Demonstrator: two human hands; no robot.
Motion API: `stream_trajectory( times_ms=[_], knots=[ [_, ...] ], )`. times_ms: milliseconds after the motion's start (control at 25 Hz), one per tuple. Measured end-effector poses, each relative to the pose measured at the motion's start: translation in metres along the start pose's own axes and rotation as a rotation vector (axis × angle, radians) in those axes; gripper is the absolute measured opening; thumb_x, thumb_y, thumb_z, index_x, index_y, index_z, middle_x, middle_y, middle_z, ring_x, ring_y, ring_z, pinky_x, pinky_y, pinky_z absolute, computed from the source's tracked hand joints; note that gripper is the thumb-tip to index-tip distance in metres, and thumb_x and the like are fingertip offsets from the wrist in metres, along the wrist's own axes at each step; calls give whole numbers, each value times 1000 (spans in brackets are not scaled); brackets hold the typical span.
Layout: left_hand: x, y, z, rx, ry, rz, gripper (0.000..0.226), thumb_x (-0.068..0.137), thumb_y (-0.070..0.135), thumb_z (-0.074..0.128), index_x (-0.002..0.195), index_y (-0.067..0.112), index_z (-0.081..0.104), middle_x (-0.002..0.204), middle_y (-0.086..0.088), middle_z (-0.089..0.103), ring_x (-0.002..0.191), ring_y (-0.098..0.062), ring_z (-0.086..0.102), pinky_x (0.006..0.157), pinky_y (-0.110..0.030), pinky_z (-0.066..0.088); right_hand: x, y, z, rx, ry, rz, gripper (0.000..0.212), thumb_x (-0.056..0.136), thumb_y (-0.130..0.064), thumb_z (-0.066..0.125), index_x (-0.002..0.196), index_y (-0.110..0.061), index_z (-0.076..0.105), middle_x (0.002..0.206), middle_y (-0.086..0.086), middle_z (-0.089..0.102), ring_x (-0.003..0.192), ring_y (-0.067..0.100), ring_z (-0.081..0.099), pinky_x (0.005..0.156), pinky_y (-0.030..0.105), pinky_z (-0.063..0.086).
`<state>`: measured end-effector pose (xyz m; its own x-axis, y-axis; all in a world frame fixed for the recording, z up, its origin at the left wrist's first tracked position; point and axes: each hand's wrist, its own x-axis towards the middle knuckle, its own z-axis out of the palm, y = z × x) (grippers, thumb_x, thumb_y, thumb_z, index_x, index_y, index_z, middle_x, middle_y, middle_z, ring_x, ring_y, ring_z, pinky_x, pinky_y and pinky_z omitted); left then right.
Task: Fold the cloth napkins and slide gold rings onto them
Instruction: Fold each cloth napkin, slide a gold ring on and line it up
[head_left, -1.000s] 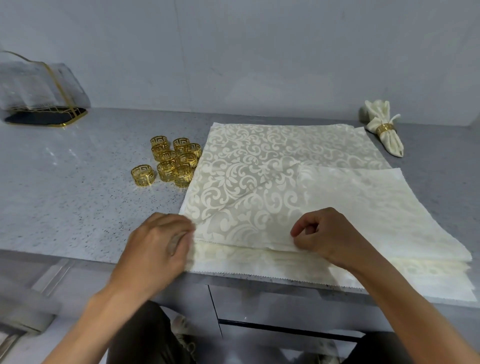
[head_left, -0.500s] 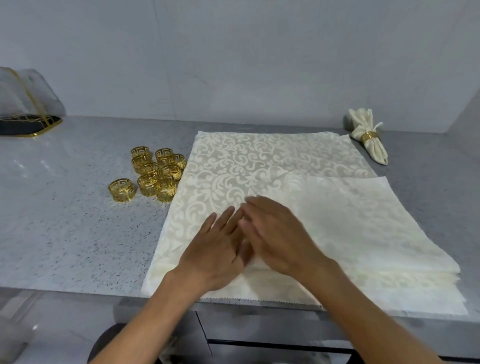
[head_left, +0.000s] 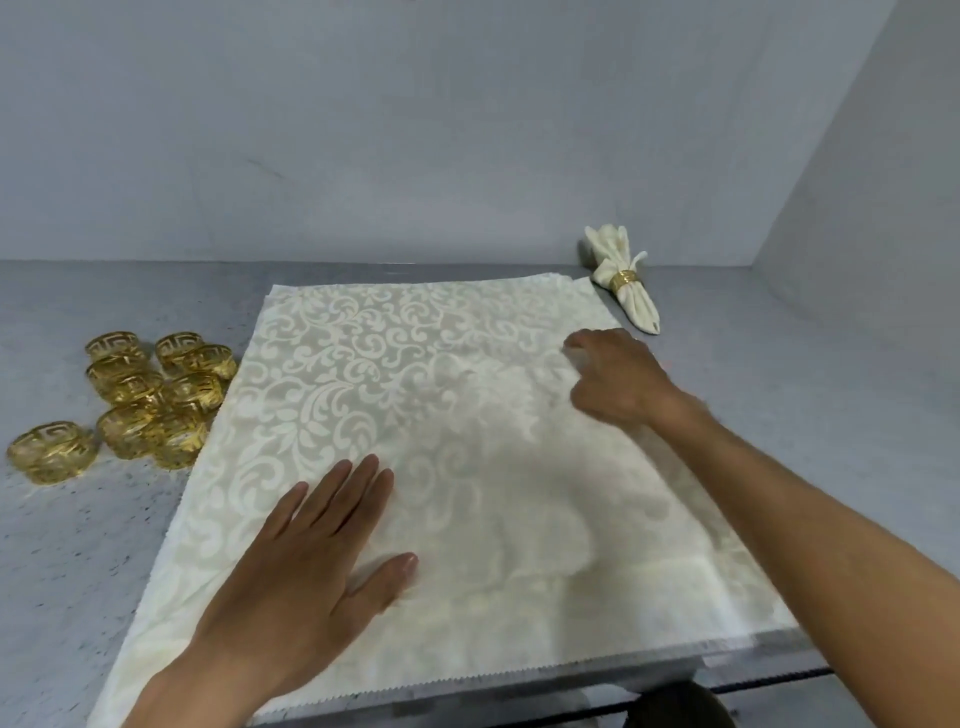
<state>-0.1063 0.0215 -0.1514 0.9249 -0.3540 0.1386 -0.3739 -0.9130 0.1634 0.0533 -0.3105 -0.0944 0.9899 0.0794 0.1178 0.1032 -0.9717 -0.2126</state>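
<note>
Left hand flat on the top napkin, fingers straight and slightly spread, palm down, thumb out to its right. It holds nothing, just presses on the cloth near the front edge. Under and around it: cream damask napkin stack, scroll pattern, spread flat on the grey speckled counter, front edge reaching the counter lip.

Right hand lies farther out and to the right of the left hand, on the stack's right side. Fingers bent, knuckles up, fingertips down on the cloth; motion blur, so cannot tell whether it pinches fabric or only presses. The forearm crosses the stack's right edge.

Left of the left hand, off the cloth: loose gold rings in a cluster on the counter, the nearest ones touching or just beside the napkin's left edge; one ring sits apart, farther left.

Beyond the right hand, just past the stack's far right corner: finished rolled napkin with a gold ring on it, lying on the counter near the back wall.
</note>
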Motion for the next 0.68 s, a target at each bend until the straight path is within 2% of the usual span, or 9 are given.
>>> stream_trajectory(
  times_ms=[40, 120, 200, 280, 360, 480, 560, 680],
  knots=[
    [-1, -1, 0, -5, 6, -1, 80, 89, 80, 8, 155, 36, 4, 161, 22, -8, 144, 6, -17, 116, -22, -10, 4, 27, -12, -64, -66, 92, 52, 73, -24, 59, 125, -29, 53, 125, 0, 59, 117, 23, 47, 94, 36, 37],
    [-1, 0, 0, -30, -15, -14, 79, 89, 81, 10, 155, 37, 8, 161, 23, -4, 146, 5, -13, 116, -23, -7, 9, 64, -29, 10, -225, 229, 48, 71, -35, 65, 117, -35, 56, 120, -3, 58, 107, 20, 51, 91, 34, 40],
    [0, 0, -1, -24, -44, -22, 79, 88, 81, 9, 154, 38, 7, 160, 24, -4, 146, 6, -12, 117, -23, -7, 13, 81, -36, 191, -299, 303, 45, 76, -38, 72, 117, -26, 58, 118, -1, 54, 104, 19, 51, 85, 32, 40],
    [1, 2, -3, -32, -51, -23, 80, 87, 83, 5, 154, 40, 5, 160, 25, -7, 145, 6, -14, 117, -24, -8, 10, 90, -35, 341, -308, 373, 34, 77, -35, 76, 97, -16, 57, 99, 2, 51, 91, 20, 48, 77, 32, 36],
    [1, 5, -6, -44, -58, -32, 82, 82, 85, -2, 152, 42, -3, 157, 27, -15, 143, 7, -21, 117, -24, -11, 4, 94, -33, 426, -208, 338, 34, 73, -28, 79, 74, -15, 48, 75, 2, 45, 72, 19, 41, 65, 32, 31],
    [1, 9, -11, -49, -71, -29, 84, 77, 85, -9, 150, 44, -10, 154, 29, -22, 139, 9, -28, 117, -24, -14, -7, 93, -25, 357, 51, 218, 35, 75, -18, 75, 56, -14, 46, 57, -1, 43, 57, 17, 39, 57, 29, 32],
    [1, 10, -12, -46, -99, -37, 83, 77, 84, -7, 149, 44, -13, 154, 29, -23, 138, 10, -29, 116, -24, -15, -12, 88, -20, 312, 158, 174, 28, 79, -18, 74, 55, -17, 58, 58, -3, 56, 56, 16, 49, 57, 28, 40],
    [2, 11, -12, -55, -88, -24, 81, 81, 82, -2, 151, 42, -7, 157, 25, -18, 141, 8, -26, 117, -28, -15, -17, 79, -18, 356, 233, 164, 15, 83, -18, 74, 69, -15, 71, 69, -2, 67, 66, 16, 61, 62, 28, 45]
  ],
)
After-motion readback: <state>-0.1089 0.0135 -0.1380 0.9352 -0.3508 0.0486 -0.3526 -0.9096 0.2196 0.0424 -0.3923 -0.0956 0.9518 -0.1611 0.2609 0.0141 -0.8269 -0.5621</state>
